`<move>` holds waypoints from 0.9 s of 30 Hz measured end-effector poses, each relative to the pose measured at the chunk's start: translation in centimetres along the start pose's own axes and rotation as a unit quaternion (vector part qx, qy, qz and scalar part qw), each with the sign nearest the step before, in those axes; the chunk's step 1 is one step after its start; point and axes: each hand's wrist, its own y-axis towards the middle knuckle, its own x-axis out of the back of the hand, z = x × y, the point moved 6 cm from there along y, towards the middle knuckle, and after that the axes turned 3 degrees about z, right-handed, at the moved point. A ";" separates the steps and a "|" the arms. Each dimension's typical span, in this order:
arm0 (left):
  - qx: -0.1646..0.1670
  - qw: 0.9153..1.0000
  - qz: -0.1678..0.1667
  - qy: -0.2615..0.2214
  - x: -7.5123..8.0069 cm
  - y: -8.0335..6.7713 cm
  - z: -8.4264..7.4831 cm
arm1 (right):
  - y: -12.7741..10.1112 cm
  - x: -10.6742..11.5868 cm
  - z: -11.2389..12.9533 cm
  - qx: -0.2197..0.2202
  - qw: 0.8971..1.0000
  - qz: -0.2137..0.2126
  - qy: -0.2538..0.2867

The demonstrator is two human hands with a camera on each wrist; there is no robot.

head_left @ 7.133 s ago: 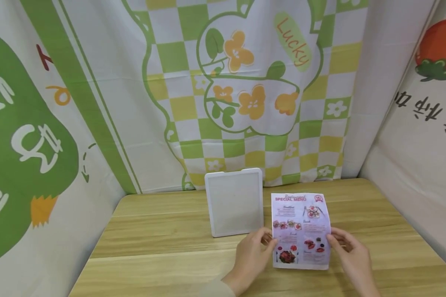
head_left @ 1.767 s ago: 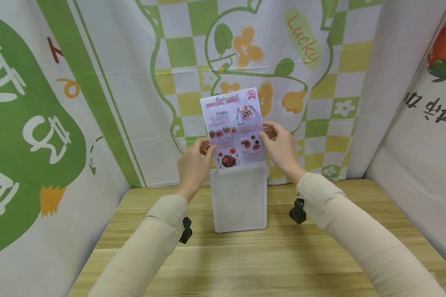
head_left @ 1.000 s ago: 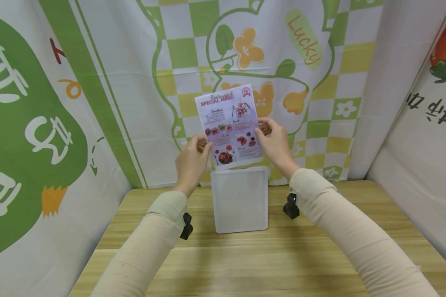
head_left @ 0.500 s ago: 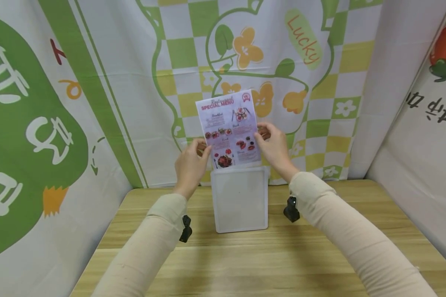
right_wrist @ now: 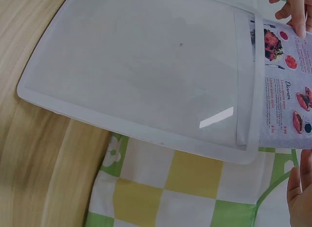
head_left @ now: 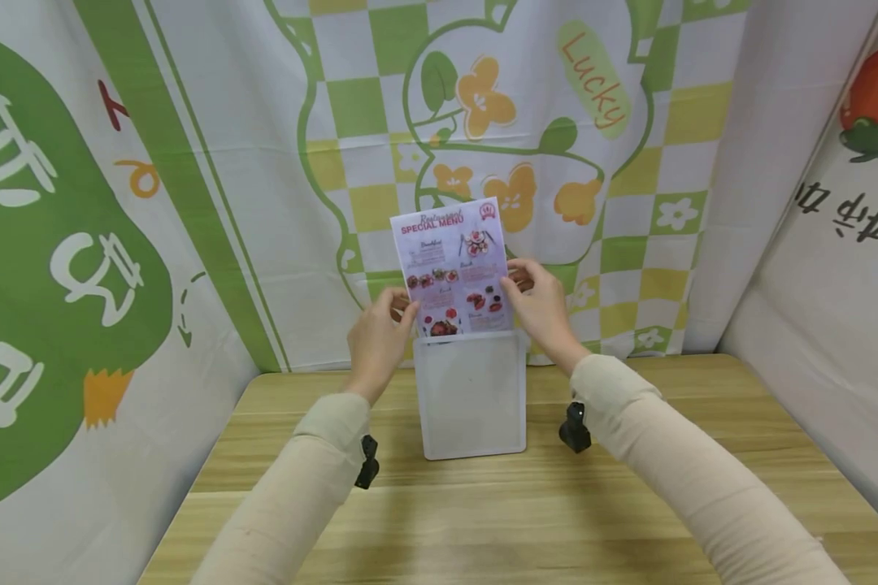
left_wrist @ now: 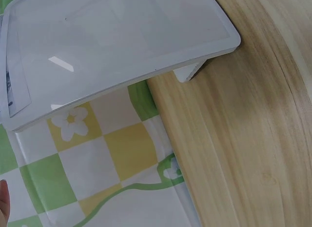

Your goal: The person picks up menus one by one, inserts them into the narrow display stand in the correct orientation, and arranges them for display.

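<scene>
I hold a pink "Special Menu" card upright over a white frosted sign holder that stands at the back of the wooden table. My left hand pinches the card's left edge and my right hand pinches its right edge. The card's bottom edge sits just inside the holder's top slot. In the right wrist view the card overlaps the holder by a narrow strip. The left wrist view shows the holder, with a corner of the card behind its panel.
Printed green, yellow and white cloth hangs right behind the holder and along both sides of the table. Small black wrist cameras hang under both sleeves.
Both hands have lowered the card from above the holder, and its bottom edge has gone into the top slot. The holder has stayed in place.
</scene>
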 end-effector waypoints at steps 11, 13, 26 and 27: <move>0.002 1.000 0.027 0.013 -0.9 -0.4 0.7 | -1.3 -0.6 -2.1 -0.022 0.999 -0.008 0.024; 0.004 1.000 0.028 0.010 -0.9 -0.3 0.7 | -1.6 -0.8 -2.3 -0.025 0.999 -0.009 0.031; 0.026 0.999 0.020 -0.020 -1.2 0.0 0.6 | -2.4 -1.0 -3.5 -0.037 0.998 -0.016 0.045; 0.026 0.999 0.021 -0.020 -1.3 -0.1 0.7 | -2.4 -1.0 -3.5 -0.040 0.998 -0.017 0.047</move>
